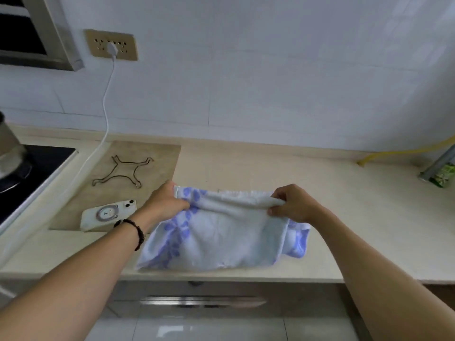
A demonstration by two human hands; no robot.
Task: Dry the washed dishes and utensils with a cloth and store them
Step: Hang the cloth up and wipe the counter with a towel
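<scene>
No text, label or number can be read. Left of the left hand's grip, the phone carries a round ring mark with no legible letters; far right of the right hand's grip, the green packet's print is blurred.

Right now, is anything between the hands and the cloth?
No. Both hands already hold the cloth: the left hand grips its far left corner, the right hand pinches its far right edge. Nothing visible sits between them.
</scene>
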